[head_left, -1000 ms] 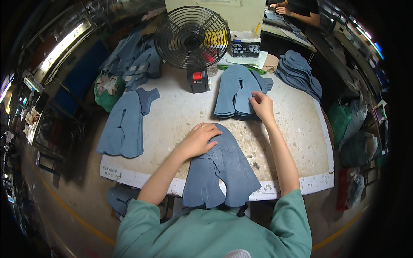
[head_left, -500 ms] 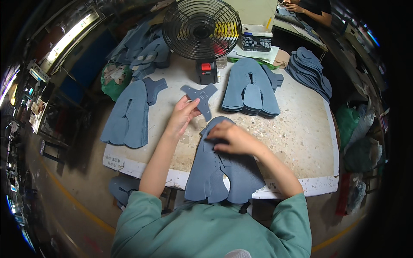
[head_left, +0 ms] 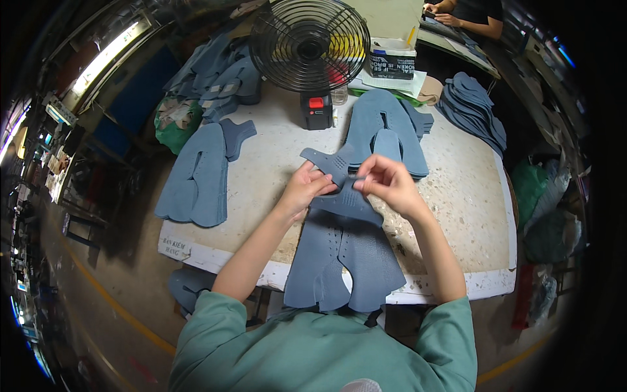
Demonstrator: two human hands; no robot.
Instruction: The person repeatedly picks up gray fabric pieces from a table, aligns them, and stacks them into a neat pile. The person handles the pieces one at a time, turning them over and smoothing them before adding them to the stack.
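Here, the worker's left hand point(head_left: 303, 189) is pinching a slate-blue, forked, perforated flat piece point(head_left: 328, 161); the right hand point(head_left: 390, 185) is pinching a similar second piece point(head_left: 345, 204).

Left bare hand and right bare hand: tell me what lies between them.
In the head view, one flat, blue-grey, perforated piece and a second perforated piece lie between left hand and right hand.

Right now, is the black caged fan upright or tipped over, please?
Upright: the black fan stands with its round wire cage above its base.
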